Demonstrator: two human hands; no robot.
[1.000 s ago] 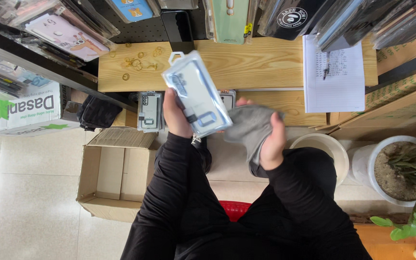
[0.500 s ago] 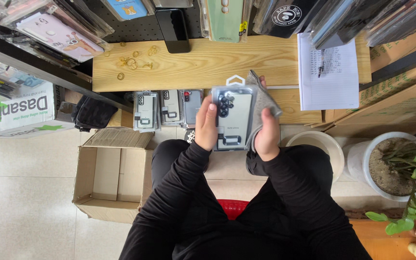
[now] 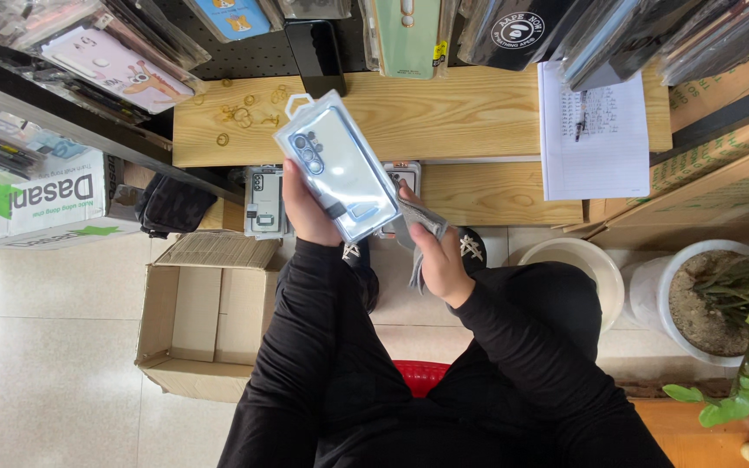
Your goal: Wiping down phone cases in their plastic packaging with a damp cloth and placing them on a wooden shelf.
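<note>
My left hand (image 3: 305, 208) grips a phone case in a clear plastic package (image 3: 335, 165), tilted with its hanger tab up and to the left, above the wooden bench (image 3: 478, 113). My right hand (image 3: 439, 256) holds a grey cloth (image 3: 418, 221) against the package's lower right edge. More packaged phone cases (image 3: 264, 204) stand in a row on the lower step of the bench, partly hidden behind my hands.
An open cardboard box (image 3: 210, 316) lies on the tiled floor at the left. A sheet of paper with a pen (image 3: 591, 130) rests on the bench. Several small rings (image 3: 240, 113) lie on the wood. A white bucket (image 3: 582, 269) and a potted plant (image 3: 721, 303) stand at the right.
The package has turned from upright to tilted left and risen a little. My right hand with the cloth has slid down to the package's lower right edge.
</note>
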